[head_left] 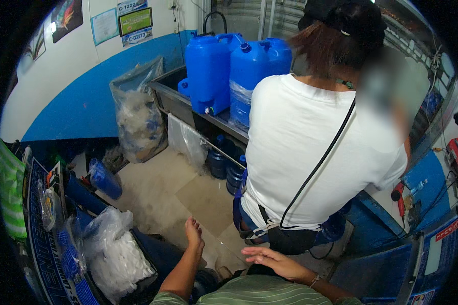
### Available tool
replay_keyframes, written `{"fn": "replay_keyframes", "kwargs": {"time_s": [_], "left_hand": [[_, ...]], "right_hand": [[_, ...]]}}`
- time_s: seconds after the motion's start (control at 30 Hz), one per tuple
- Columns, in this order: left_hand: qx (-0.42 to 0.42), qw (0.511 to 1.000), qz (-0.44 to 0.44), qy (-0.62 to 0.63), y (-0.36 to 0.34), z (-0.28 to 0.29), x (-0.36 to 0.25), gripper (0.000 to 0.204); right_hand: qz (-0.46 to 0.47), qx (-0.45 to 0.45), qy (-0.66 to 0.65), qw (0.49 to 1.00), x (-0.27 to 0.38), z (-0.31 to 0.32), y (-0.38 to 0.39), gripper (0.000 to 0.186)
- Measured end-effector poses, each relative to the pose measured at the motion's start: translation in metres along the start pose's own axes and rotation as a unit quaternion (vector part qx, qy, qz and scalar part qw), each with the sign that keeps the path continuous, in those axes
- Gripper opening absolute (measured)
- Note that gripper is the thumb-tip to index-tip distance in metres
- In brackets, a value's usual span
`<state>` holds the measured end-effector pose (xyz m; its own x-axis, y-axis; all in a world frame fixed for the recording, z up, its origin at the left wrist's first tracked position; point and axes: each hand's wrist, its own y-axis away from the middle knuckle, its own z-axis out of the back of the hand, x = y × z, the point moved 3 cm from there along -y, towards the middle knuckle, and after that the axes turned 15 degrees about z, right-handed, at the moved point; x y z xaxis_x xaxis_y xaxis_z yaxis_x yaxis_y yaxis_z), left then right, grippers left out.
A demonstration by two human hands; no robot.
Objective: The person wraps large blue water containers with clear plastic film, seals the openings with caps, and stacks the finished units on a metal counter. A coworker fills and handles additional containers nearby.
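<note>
Tiled floor (152, 185) behind, plastic bag (118, 267) at left

White-filled, it is seen left of the left hand (194, 236), the nearer; the right hand (270, 258) is held farther off, fingers of both extended, nothing gripped

Blue containers (207, 76), white T-shirt (315, 132), striped green top (254, 291)

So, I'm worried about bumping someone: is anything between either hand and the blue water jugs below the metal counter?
Yes, for the right hand: the white-shirted co-worker is ahead, lower body across its line to the blue water jugs. Nothing visible blocks the left hand; only tiled floor shows along its way.
</note>
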<state>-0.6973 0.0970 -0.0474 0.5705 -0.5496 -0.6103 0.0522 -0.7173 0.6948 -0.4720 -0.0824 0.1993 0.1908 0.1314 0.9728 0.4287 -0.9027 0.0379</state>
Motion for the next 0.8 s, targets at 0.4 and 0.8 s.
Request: {"fn": "replay_keyframes", "kwargs": {"time_s": [0.4,0.8], "left_hand": [[0.222,0.961,0.033,-0.163,-0.028,-0.185,-0.083,0.051],[0.054,0.978,0.136,-0.147,-0.145,-0.037,-0.122,0.066]], "right_hand": [[0.029,0.004,0.137,0.99,-0.048,0.013,-0.092,0.044],[0.116,-0.043,0.119,0.985,-0.025,0.032,-0.21,0.045]]}}
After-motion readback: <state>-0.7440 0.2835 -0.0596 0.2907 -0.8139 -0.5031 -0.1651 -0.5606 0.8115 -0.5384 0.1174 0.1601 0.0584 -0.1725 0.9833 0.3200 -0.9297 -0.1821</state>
